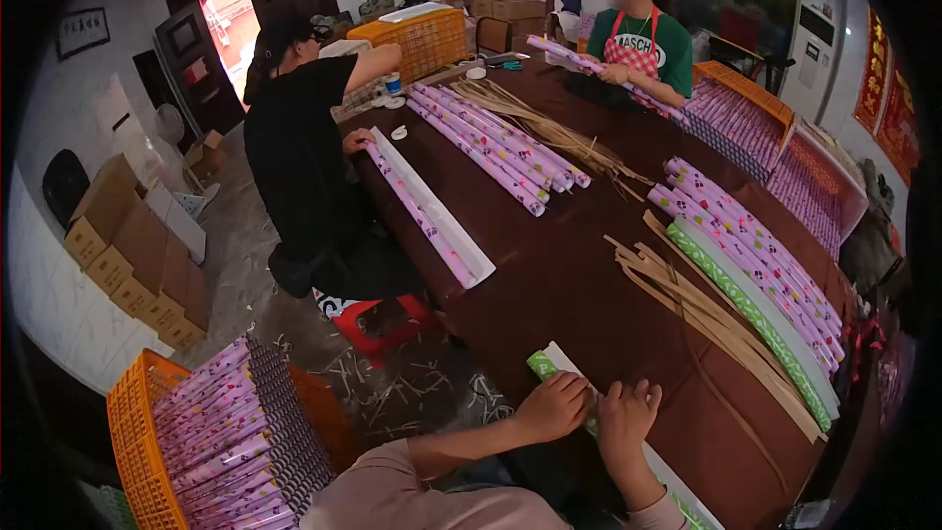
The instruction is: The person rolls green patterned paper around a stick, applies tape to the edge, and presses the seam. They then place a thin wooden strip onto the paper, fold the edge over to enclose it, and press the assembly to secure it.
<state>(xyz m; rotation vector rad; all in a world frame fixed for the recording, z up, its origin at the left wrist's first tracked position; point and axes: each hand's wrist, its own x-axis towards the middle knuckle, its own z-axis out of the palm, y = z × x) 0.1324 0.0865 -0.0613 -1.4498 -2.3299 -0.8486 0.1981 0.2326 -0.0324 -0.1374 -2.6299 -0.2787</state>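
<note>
A green paper roll with a white pattern (541, 365) lies at the table's near edge, with a white sheet edge (677, 487) running along it toward the bottom right. My left hand (555, 406) is closed over the roll, fingers bent around it. Beside it, my right hand (628, 420) grips the same roll with curled fingers, its thumb close to the left hand. Both palms hide the middle of the roll. To the right are flat brown strips (706, 319), another green patterned roll (751, 319) and several pink patterned rolls (756, 245).
Across the brown-covered table (549, 265) lie more pink rolls (491, 142) and brown strips (549, 123). A person in black (304, 137) handles a pink roll at left; another in a checked apron (633, 44) holds one. An orange crate (132, 442) of rolls and a red stool (383, 329) stand at left.
</note>
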